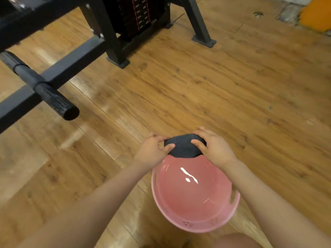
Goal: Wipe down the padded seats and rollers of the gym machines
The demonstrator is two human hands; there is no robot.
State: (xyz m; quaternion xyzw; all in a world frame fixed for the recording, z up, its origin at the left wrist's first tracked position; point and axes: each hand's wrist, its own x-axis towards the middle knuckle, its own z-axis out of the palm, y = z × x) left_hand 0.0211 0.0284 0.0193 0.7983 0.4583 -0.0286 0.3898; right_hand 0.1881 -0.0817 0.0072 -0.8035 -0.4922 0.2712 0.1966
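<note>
Head view shows the left hand (154, 151) and right hand (214, 149) each gripping one side of a bunched dark cloth (184, 146), fingers curled over it, above the 12 o'clock rim of a pink basin (195, 224) on the wooden floor (232, 90). A black gym machine frame (111, 33) stands toward 11 o'clock, its roller bar (53, 99) at 10 o'clock.

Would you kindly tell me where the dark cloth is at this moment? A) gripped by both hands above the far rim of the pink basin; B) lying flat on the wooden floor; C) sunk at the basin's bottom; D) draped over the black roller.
A: the left hand and right hand grip the bunched dark cloth above the pink basin's far rim.
</note>
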